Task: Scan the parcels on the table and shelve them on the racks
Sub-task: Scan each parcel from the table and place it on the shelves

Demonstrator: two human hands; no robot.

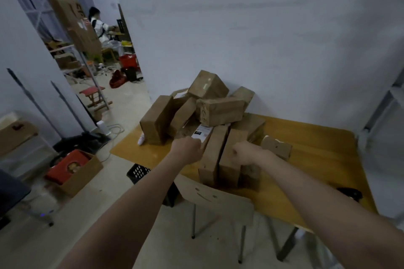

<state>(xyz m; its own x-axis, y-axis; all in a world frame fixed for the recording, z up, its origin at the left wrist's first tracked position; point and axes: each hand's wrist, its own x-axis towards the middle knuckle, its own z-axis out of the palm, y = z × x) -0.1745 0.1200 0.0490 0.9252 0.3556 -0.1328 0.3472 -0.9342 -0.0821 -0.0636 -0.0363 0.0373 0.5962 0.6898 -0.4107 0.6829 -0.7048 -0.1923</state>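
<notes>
Two bare arms reach forward from the bottom of the head view toward a heap of brown cardboard parcels (219, 109) piled on a yellow wooden table (317, 148) that stands against a white wall (262, 28). The left hand (188, 149) is at the near edge of a parcel bearing a white label (202, 134), with its fingers curled; the blur keeps one from telling whether they actually clasp the parcel or only touch it. The right hand (244, 153) is also curled, knuckles up, against the top of an upright parcel (229, 159) at the front of the heap; whether it grips that parcel cannot be told either. Several parcels stand on end at the table's near edge, while others lie tilted on top of one another toward the wall. A small pale box (276, 147) sits on the table just to the right of the right hand. A dark object (349, 194) lies near the table's right front edge, too blurred to identify.

A wooden chair (218, 201) stands tucked in front of the table, and a black crate (138, 172) rests on the floor to its left. Farther left, an open carton holding a red box (70, 167) sits on the floor. Through a doorway, a seated person (98, 26) is visible in the next room.
</notes>
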